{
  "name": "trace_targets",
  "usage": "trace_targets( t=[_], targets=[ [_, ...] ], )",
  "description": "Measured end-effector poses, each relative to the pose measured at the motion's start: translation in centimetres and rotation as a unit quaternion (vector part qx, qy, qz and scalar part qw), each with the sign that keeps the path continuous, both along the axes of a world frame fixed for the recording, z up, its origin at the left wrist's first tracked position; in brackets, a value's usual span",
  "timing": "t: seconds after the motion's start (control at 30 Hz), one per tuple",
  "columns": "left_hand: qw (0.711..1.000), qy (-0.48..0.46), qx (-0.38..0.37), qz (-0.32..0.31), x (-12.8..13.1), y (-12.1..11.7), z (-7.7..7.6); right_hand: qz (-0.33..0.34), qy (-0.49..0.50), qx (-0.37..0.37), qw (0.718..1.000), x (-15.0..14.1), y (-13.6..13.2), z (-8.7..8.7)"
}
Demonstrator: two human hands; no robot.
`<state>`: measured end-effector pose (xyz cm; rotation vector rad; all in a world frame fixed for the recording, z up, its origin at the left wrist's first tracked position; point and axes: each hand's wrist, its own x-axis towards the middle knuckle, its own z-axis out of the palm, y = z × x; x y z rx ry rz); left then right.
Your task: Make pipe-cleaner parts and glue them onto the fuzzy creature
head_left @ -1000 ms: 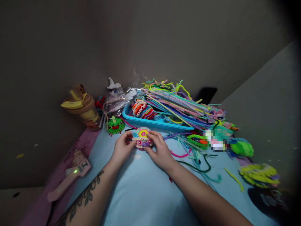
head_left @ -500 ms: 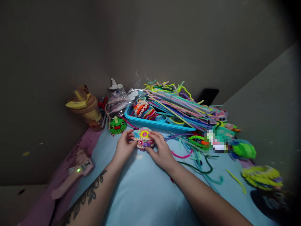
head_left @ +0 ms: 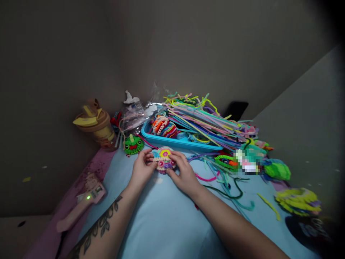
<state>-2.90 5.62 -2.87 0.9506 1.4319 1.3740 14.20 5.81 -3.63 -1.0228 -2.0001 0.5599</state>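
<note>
Between both hands is a colourful pipe-cleaner craft figure (head_left: pixel 164 158), with a yellow and pink ring on top, a cream band, and pink and purple parts below. My left hand (head_left: pixel 143 166) grips its left side, fingers at the upper edge and thumb at the front. On the right side, my right hand (head_left: pixel 183 172) holds it with fingers along the top and thumb near the lower edge. Just left of my left hand sits a green pipe-cleaner figure (head_left: pixel 134 144) with eyes and a red mouth.
A blue tray (head_left: pixel 185 143) lies beyond the hands, under a heap of pipe cleaners (head_left: pixel 205 120). At left stand a lidded cup (head_left: pixel 98 126) and a pink glue gun (head_left: pixel 83 207) with a lit green light. Loose pipe cleaners and a yellow bundle (head_left: pixel 298 201) lie at right.
The view has shifted very slightly, so the surroundings sit a little further left. Both hands keep the same hold on the craft figure.
</note>
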Motion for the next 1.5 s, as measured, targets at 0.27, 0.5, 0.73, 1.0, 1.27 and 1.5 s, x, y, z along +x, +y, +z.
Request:
trace_targets(
  t=[0.27,0.5,0.73,1.0,1.27,1.5],
  targets=[
    [1.0,0.014,-0.009,0.004,0.0,0.0,0.3,0.0,-0.001,0.01,1.0,0.0,-0.1,-0.2],
    [0.998,0.01,0.02,-0.055,-1.3,-0.9,0.4,0.0,-0.004,0.011,1.0,0.0,0.0,0.0],
    [0.974,0.21,0.071,-0.05,-1.1,-1.4,-0.5,-0.007,0.001,0.01,1.0,0.0,0.0,-0.2],
    [0.932,0.331,0.142,-0.053,-1.1,-1.5,-0.6,-0.011,0.011,0.009,1.0,0.0,0.1,-0.2],
    [0.927,0.345,0.14,-0.041,-0.9,-1.4,-1.1,-0.014,0.011,0.006,1.0,-0.1,0.2,0.0],
    [0.989,0.14,0.041,-0.036,-1.0,-1.3,-0.5,-0.018,0.01,0.002,1.0,0.0,0.1,-0.2]
  ],
)
